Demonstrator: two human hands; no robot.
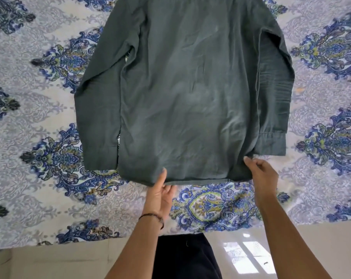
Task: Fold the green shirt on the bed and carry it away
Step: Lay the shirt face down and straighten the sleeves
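Observation:
The dark green long-sleeved shirt (188, 93) lies spread flat on the bed, back side up, collar at the far end and hem nearest me. Both sleeves lie straight along its sides. My left hand (160, 194) pinches the hem near its left corner, thumb on top of the cloth and fingers under it. My right hand (261, 178) grips the hem at the right corner, just below the right cuff, with the fingertips tucked under the fabric.
The bed is covered with a pale sheet (39, 121) printed with blue paisley motifs. Its near edge runs across the lower part of the view, with glossy beige floor tiles (251, 256) below. My dark trousers (186, 256) show between my arms.

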